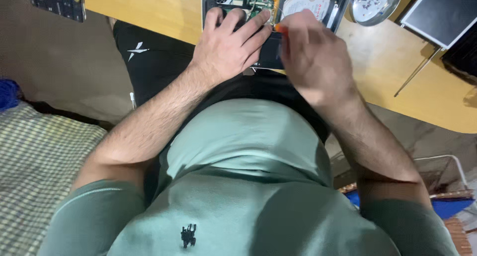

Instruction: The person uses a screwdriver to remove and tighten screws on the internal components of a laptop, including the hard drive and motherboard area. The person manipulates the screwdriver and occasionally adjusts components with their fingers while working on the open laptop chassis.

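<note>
An opened laptop (334, 11) lies bottom-up at the near edge of a wooden table (149, 10), showing a fan, a green circuit board and a silver hard drive (308, 5). My left hand (229, 45) rests flat on the laptop's near left part, fingers spread. My right hand (313, 55) is closed around an orange-handled screwdriver (279, 28), whose tip points into the laptop beside the circuit board. The tool's shaft is mostly hidden by my fingers.
A round metal dish (375, 3) with several small screws stands right of the laptop. A dark flat panel (442, 12) lies at the far right. A black keyboard (57, 1) sits at the upper left. A checked cloth (39, 156) lies at the left.
</note>
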